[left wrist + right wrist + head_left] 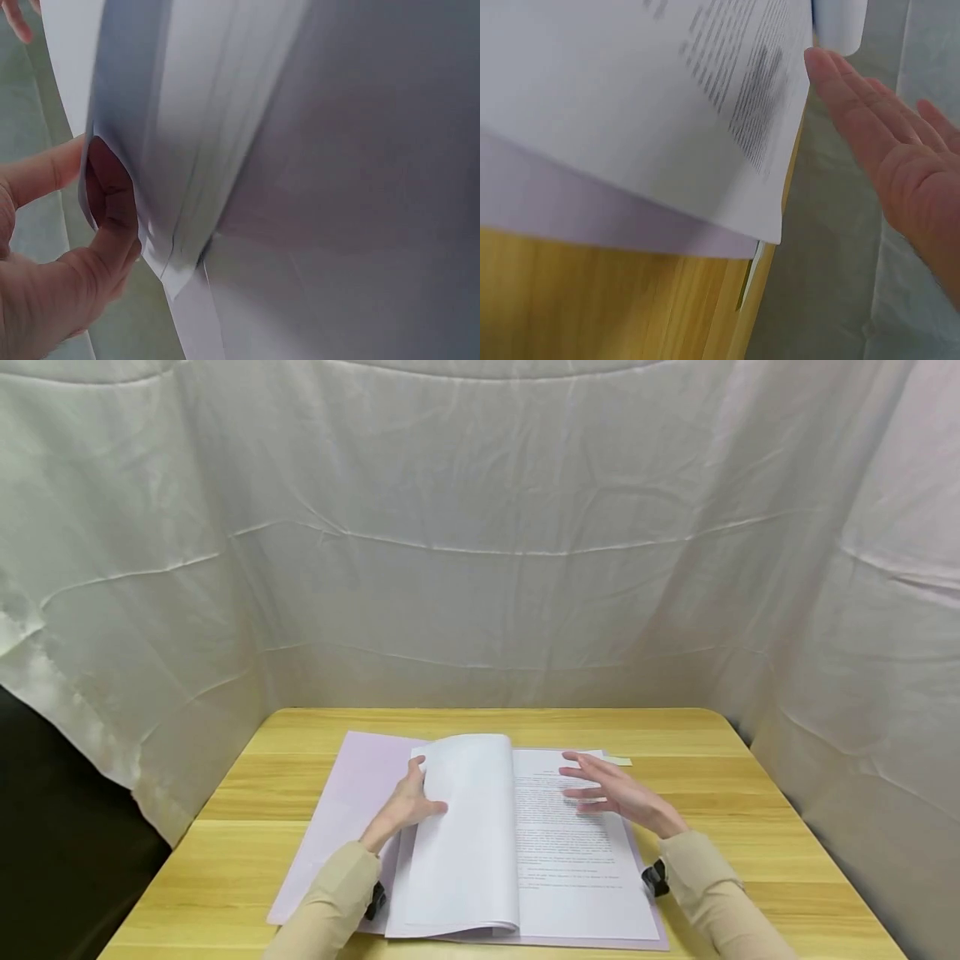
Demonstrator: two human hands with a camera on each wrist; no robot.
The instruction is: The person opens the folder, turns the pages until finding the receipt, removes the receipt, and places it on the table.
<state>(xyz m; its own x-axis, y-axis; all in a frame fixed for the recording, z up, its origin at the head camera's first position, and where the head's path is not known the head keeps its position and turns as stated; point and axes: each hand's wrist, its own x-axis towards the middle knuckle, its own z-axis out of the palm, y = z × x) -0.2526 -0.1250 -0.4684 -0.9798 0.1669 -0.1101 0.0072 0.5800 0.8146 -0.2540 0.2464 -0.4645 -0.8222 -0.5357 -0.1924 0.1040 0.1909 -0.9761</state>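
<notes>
A pale lilac folder (322, 827) lies spread open with a stack of white sheets inside. My left hand (407, 802) pinches the left edge of the turned-over sheets (468, 835), which curve up from the middle. In the left wrist view, the thumb is on one side of a sheet and the curled fingers (112, 217) are on the other. On the right half lies a printed page (570, 902) with dense lines of text. Over its upper right part hovers my right hand (618, 787), fingers spread and nothing held; the right wrist view shows those fingers (862, 105) extended.
The folder lies near the front of a wooden table (750, 827). A pale strip (618, 761) sticks out past the page's upper right corner. Grey cloth (480, 593) hangs behind the table and at both sides. A dark area (60, 827) shows at the left.
</notes>
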